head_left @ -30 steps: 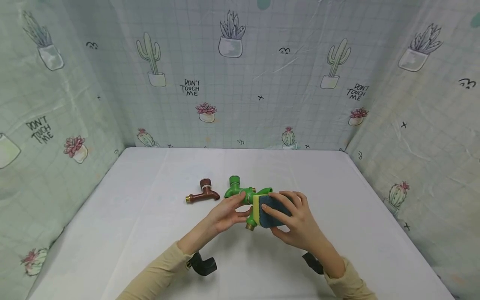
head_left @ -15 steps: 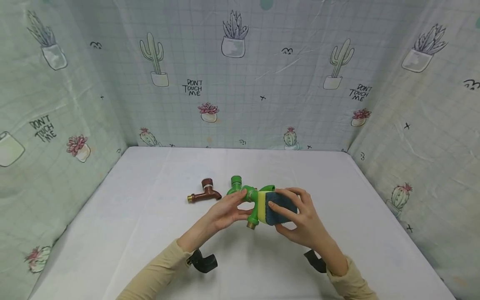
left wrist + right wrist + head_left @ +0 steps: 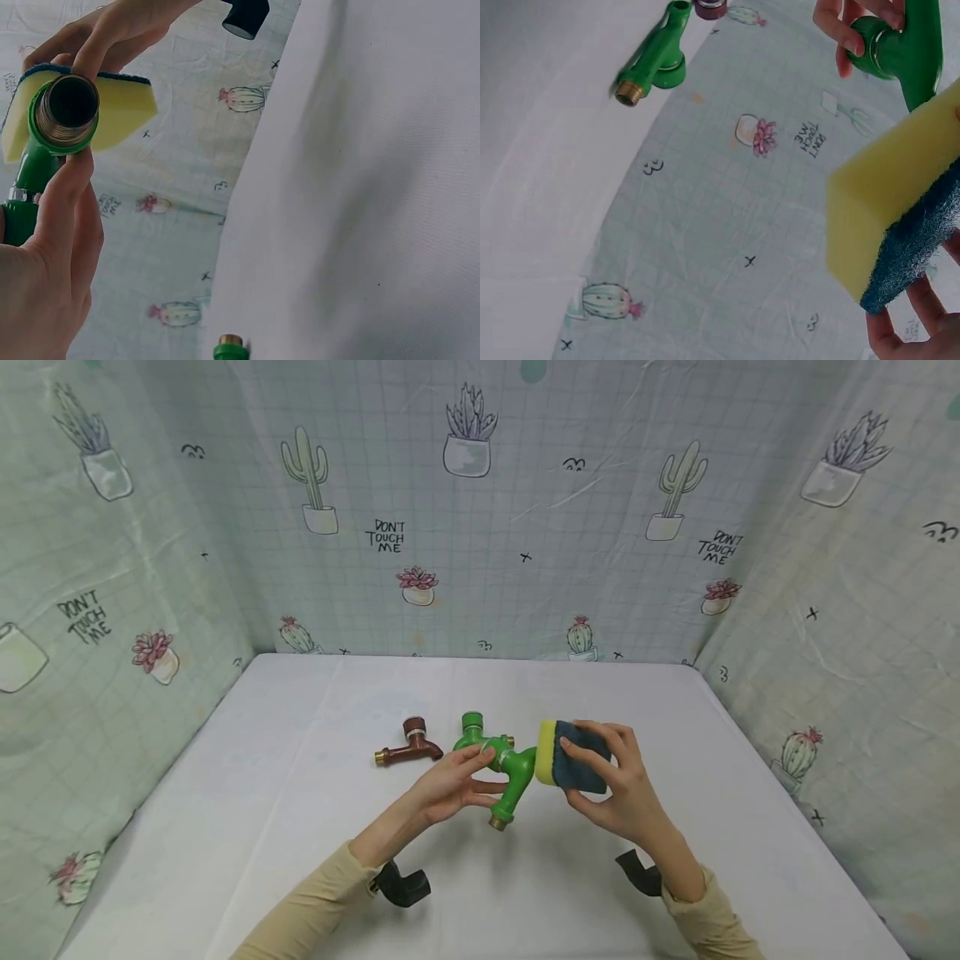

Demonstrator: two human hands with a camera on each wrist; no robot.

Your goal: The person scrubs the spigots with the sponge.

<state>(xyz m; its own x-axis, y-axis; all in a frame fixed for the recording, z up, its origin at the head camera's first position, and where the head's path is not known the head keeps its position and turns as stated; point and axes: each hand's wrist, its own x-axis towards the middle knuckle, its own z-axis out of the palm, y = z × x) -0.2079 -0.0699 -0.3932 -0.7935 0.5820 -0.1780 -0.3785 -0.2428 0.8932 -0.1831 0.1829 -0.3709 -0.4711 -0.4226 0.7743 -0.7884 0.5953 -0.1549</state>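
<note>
A green water tap with a brass threaded inlet is held by my left hand, thumb and fingers around its round handle end. Its threaded end points down toward the front, and in the left wrist view the hollow brass inlet faces the camera. My right hand grips a sponge, yellow with a dark blue scouring side, fingers on the blue side and edges. The yellow face is turned toward the tap, right at its spout end. Both are raised over the table.
A second green tap lies on the white table behind my left hand, partly hidden by it. To its left lies a brown tap with a brass end. Patterned cloth walls enclose the back and sides.
The sponge has moved right and slightly up, from over the green tap's body to its spout end. The held tap has turned a little, and more of it shows.
</note>
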